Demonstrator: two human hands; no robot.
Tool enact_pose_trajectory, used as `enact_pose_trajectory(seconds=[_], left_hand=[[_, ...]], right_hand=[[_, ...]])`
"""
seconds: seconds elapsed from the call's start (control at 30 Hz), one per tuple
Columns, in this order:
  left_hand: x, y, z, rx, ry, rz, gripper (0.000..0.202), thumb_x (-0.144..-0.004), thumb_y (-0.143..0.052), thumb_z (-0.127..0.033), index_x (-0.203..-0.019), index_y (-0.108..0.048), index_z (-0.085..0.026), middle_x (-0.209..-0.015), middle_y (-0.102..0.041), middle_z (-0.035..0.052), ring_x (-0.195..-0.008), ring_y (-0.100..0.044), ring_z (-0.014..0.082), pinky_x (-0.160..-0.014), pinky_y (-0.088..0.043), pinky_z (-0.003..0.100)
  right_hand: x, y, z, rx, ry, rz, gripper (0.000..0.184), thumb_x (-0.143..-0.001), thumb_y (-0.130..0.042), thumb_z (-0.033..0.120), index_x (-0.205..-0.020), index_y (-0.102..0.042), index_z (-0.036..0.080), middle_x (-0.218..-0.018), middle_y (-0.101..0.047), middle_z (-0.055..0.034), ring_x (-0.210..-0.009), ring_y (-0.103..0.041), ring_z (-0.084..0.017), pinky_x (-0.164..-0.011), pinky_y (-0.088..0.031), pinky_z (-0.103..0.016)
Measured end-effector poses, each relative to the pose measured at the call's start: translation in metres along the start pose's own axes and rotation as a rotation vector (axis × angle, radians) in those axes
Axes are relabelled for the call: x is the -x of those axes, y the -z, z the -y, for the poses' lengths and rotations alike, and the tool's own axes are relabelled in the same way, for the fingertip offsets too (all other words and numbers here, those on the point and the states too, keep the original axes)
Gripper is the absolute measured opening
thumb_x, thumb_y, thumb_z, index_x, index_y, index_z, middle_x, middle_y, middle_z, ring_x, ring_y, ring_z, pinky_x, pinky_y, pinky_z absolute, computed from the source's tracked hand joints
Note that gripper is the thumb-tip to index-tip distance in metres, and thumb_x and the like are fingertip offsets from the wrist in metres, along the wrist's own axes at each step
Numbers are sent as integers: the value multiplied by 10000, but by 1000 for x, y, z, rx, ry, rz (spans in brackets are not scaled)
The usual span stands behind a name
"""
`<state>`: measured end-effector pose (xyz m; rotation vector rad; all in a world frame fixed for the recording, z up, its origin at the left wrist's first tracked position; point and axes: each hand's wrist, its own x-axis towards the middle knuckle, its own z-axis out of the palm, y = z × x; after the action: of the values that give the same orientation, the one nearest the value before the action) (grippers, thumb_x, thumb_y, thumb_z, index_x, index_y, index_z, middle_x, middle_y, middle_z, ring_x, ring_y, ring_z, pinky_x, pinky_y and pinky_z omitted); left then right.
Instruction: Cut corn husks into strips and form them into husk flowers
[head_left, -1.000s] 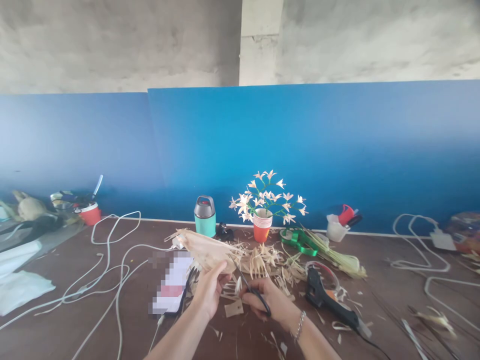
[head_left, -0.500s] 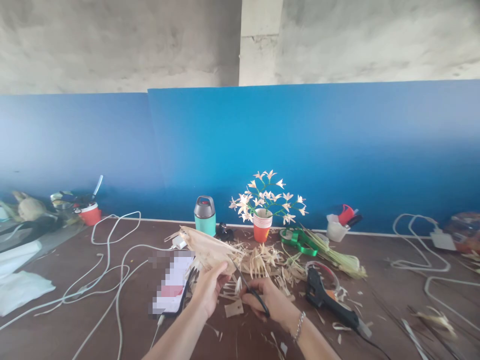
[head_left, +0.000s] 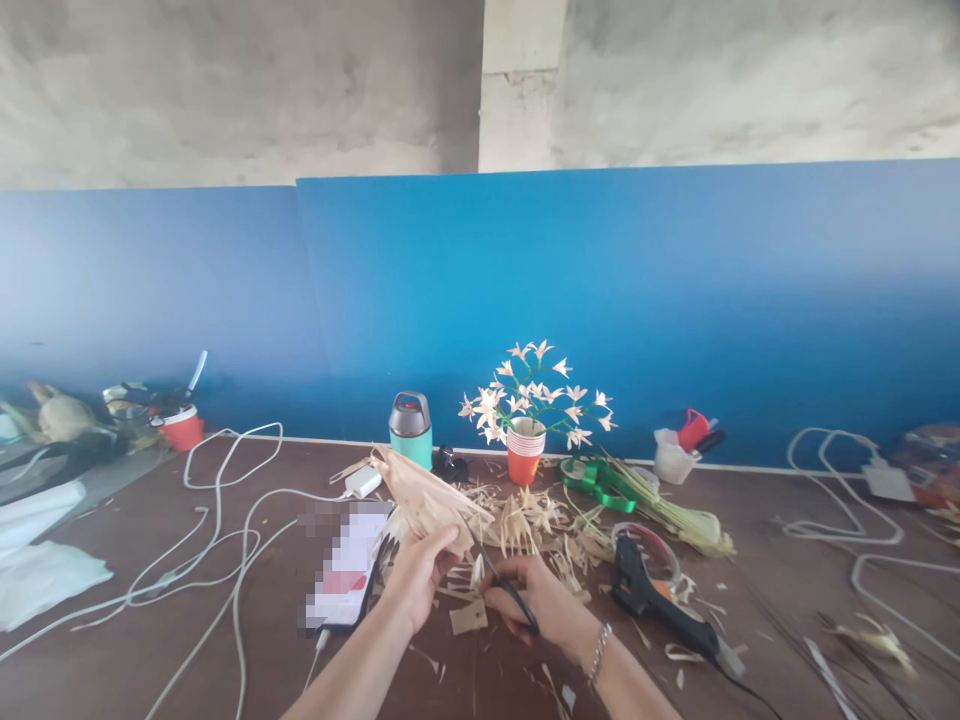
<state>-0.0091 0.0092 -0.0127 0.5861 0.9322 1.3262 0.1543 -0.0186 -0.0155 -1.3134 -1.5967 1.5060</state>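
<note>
My left hand [head_left: 418,577] pinches the near end of a pale dried husk leaf [head_left: 420,495] that slants up and to the left over the table. My right hand [head_left: 541,603] is closed round the black handles of a pair of scissors [head_left: 501,581], whose thin blades point up toward the leaf's near edge. Cut husk strips and small flower-shaped pieces [head_left: 534,520] lie scattered just beyond both hands. A square offcut [head_left: 468,617] rests on the brown table [head_left: 187,650] between my wrists.
A phone [head_left: 343,570] lies left of my left hand, with white cables [head_left: 225,560] looping further left. A black glue gun [head_left: 652,600] lies to the right. Behind stand a teal flask [head_left: 410,430], an orange cup of paper flowers [head_left: 525,440], green tape [head_left: 592,478] and a blue backboard [head_left: 600,300].
The husk leaf has tilted more upright and its far tip has shifted right; my left hand turned slightly. The scissors and right hand have hardly moved.
</note>
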Motion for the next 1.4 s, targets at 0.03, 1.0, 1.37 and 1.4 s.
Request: enact_pose_trajectory(seconds=[0.03, 1.0, 1.37, 1.4], left_hand=[[0, 0, 0, -9, 0, 4, 199, -600, -742, -110, -780, -658, -123, -687, -700, 37, -577, -628, 123, -494, -492, 189], [9, -6, -8, -179, 36, 70, 224, -558, -753, -206, -750, -669, -125, -608, -675, 27, -494, -569, 115, -464, -423, 210], [2, -1, -5, -236, -8, 125, 167, -566, -750, -229, -634, -640, -124, -471, -556, -25, -391, -443, 66, -390, -311, 185], [1, -1, -4, -248, -7, 129, 167, -571, -747, -236, -631, -640, -123, -464, -552, -25, -384, -436, 65, -388, -307, 185]], right_hand=[[0, 0, 0, 2, 1, -1, 246, -678, -607, 361, -775, -580, 136, -363, -425, 97, -310, -323, -50, -335, -221, -185], [-4, 1, -4, 18, 33, -10, 236, -673, -634, 364, -735, -592, 140, -411, -385, 95, -343, -328, -50, -360, -214, -192], [-2, 4, -4, 59, -29, -31, 163, -688, -633, 294, -751, -617, 144, -362, -394, 99, -325, -292, -47, -363, -221, -183], [-3, 4, -5, 57, -36, -30, 171, -686, -636, 300, -754, -614, 145, -358, -399, 98, -320, -294, -47, -359, -224, -182]])
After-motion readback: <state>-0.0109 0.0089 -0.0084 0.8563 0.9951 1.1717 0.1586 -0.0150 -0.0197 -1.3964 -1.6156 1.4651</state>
